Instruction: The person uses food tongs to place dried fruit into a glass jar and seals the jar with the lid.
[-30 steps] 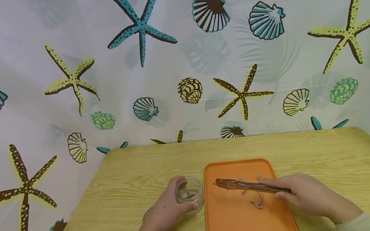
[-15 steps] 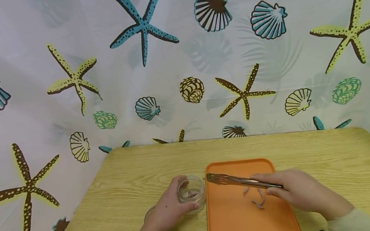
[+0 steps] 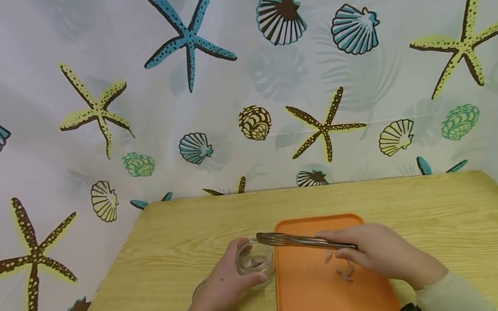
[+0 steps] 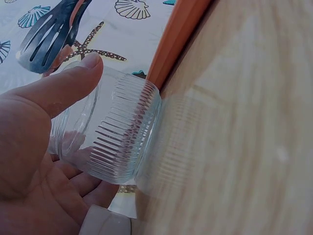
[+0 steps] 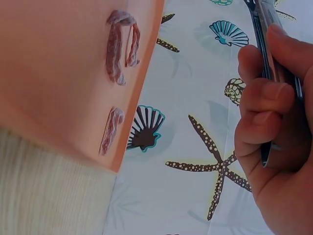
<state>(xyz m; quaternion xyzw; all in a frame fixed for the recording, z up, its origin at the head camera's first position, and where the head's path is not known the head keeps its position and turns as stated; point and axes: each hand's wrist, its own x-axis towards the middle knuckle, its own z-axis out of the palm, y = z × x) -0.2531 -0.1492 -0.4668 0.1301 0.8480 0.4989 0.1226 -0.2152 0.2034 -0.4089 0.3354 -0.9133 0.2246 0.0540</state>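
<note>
My left hand (image 3: 223,282) holds a clear glass jar (image 3: 269,275) on the table, thumb and fingers around its sides. A few reddish-brown bits show inside the jar in the head view; its ribbed wall faces the left wrist view. My right hand (image 3: 379,250) grips metal tongs (image 3: 301,240) with slotted heads, which hang over the jar's mouth. Something pinkish-brown (image 4: 63,55) shows between the tongs' heads in the left wrist view, too unclear to name. Dried meat-like strips (image 5: 114,51) lie on the orange tray (image 3: 327,304), below my right hand.
A round lid-like rim (image 3: 197,288) lies on the wooden table (image 3: 183,228), partly hidden by my left wrist. The tray's left edge is close to the jar. A curtain (image 3: 239,82) printed with shells and starfish encloses the table's back and sides.
My right hand has moved left with the tongs, bringing their heads from above the tray to above the jar. My left hand stays around the jar.
</note>
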